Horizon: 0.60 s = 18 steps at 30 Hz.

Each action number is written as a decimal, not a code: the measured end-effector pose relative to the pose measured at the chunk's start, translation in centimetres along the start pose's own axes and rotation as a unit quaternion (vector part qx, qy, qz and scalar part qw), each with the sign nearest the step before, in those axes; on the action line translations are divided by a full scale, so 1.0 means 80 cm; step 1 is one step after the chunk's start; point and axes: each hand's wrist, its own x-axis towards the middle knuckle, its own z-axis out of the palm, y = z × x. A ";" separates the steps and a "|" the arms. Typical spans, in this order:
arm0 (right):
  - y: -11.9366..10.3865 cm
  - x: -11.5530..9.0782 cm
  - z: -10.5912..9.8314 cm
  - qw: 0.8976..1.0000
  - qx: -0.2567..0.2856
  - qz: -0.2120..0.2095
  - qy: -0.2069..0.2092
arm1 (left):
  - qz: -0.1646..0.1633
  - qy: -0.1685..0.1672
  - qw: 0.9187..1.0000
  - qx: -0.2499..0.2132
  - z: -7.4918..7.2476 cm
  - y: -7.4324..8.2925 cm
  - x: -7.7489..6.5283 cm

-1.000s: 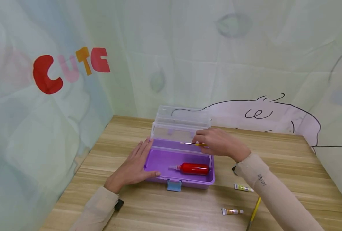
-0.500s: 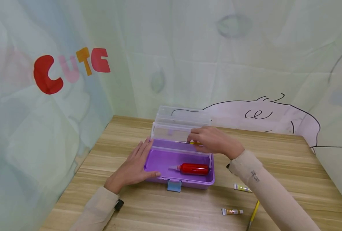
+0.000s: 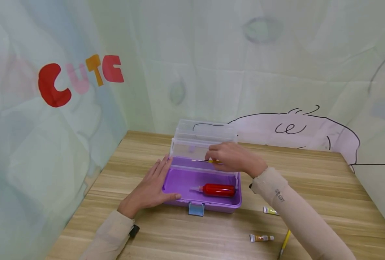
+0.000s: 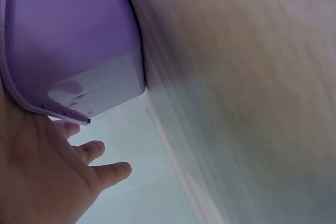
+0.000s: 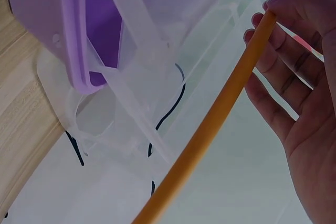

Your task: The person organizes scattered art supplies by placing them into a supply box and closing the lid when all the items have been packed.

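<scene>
A: Hands first. Together?

B: Apart. Left hand (image 3: pixel 151 186) lies along the side of the purple plastic box (image 3: pixel 182 182), fingers straight and spread, thumb over the front rim. No grip; probably just steadying it.

A: Right hand (image 3: pixel 230 157)?

B: Pinches a yellow-handled paintbrush (image 5: pixel 207 119) just behind the metal ferrule, bristles pointing to the left hand's side. Short hold, likely for control of the tip.

A: Brush is where?

B: Over the back of the box, in front of the clear lid (image 3: pixel 208 131). Touching? Can't tell. Lid's tipped back beyond both hands, presumably so the inside is reachable.

A: Inside?

B: Red squeeze bottle (image 3: pixel 219 190), nearer the person than the right hand, nozzle toward the left hand. On its side, so I'd guess it can't topple.

A: Rest, quick.

B: Blue latch (image 3: pixel 196 209) hangs down, right of the left thumb. By the right forearm on the wood-grain table (image 3: pixel 212 238): lime-green paint tube (image 3: pixel 270 210), brown paint tube (image 3: pixel 261 238), second paintbrush (image 3: pixel 286 240).
</scene>
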 end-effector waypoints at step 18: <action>-0.004 0.020 0.000 1.000 0.010 -0.003 -0.021 | -0.004 -0.004 1.000 0.001 0.000 -0.001 0.000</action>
